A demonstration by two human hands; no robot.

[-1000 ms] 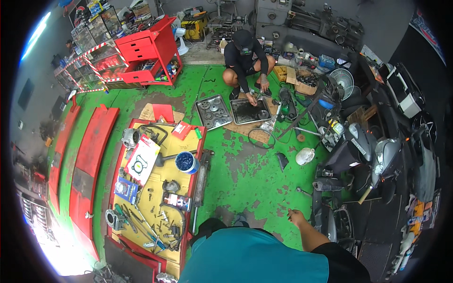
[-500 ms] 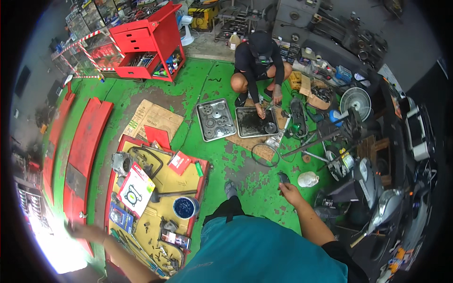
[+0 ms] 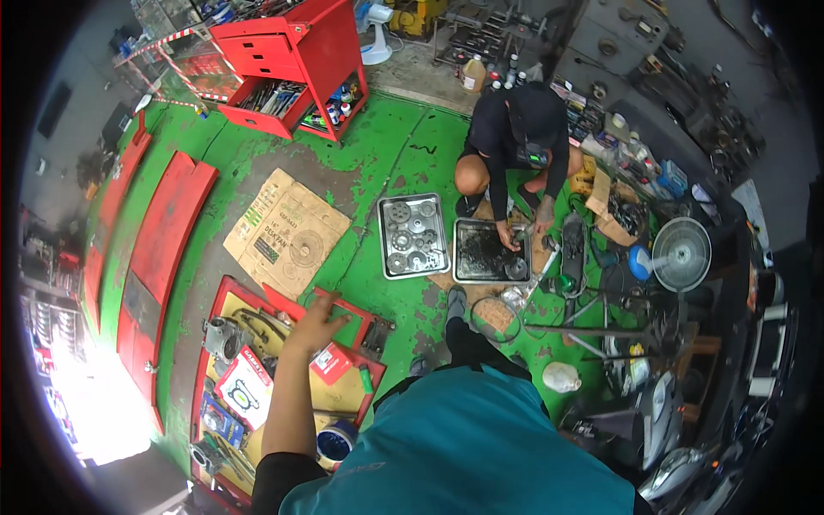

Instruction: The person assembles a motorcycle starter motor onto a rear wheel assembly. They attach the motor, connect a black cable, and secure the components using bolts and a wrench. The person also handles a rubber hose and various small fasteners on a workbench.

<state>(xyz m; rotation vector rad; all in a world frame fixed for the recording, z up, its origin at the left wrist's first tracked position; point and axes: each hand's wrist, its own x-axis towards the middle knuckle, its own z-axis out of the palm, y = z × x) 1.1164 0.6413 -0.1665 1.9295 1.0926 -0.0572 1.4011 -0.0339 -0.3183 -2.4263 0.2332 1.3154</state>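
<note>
The left hand (image 3: 318, 324) is held over the worktop (image 3: 336, 396), its grip spread and empty; the box (image 3: 335, 365) is set nearby, presumably within reach. The right hand's grip cannot be told, being unseen. Gears (image 3: 400, 212) are grouped, apparently for safekeeping, in a tray (image 3: 417, 275).

Over on the left the workbench (image 3: 343, 399) carries gasket pack (image 3: 246, 388) and small box (image 3: 331, 364), flattened carton (image 3: 287, 236) just beyond, then rightward it's gear tray (image 3: 416, 275), second tray (image 3: 481, 251) before the crouching co-worker (image 3: 519, 129), and fan (image 3: 682, 255) farther right!
</note>
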